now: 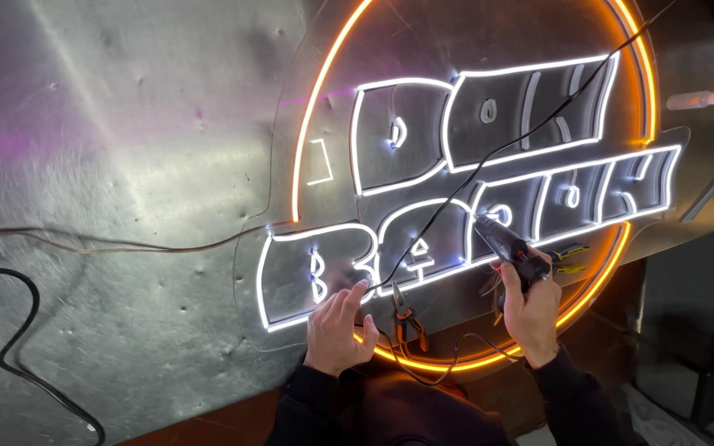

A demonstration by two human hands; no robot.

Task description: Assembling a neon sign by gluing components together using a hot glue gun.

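A lit neon sign [473,140] on a clear round backing lies on a metal worktable [126,165]; white glowing tube letters sit inside an orange ring. My right hand [530,310] grips a black glue gun [502,239], its nozzle against a white letter near the sign's middle. My left hand [336,326] rests flat with fingers spread on the sign's lower left letters. A black cord [539,124] runs from the gun across the sign to the upper right.
Orange-handled pliers [406,318] lie on the sign between my hands. More hand tools with yellow grips [568,258] lie beside my right hand. A black cable [18,330] loops at lower left; a thin wire [126,244] crosses the table. A small tube [696,100] lies upper right.
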